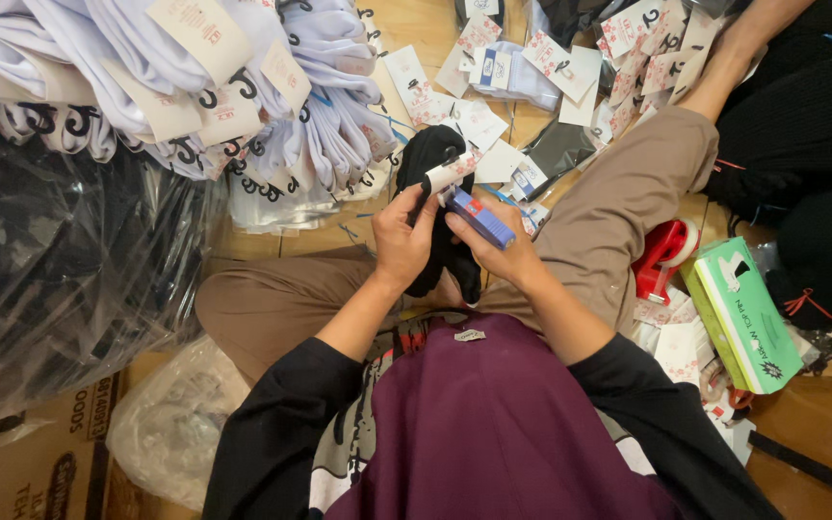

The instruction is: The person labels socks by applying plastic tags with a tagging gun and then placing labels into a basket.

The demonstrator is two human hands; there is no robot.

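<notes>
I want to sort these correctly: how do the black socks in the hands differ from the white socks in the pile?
The black socks are dark and held up in the left hand; the white socks are pale and lie stacked on the floor. The black socks are a single bundle; the white socks are many. Both carry paper tags.

A heap of white socks (195,87) with card tags and black hooks is piled at the far left of my wooden floor (416,29). Nearer me on that side lies crinkled clear plastic sheeting (60,270), with a cardboard box (40,462) at the near left corner and a clear bag (175,424) beside it. Loose paper tags (570,67) scatter across the far right. By my right knee sits a red tape dispenser (662,255), just beside a green box (743,313).
</notes>
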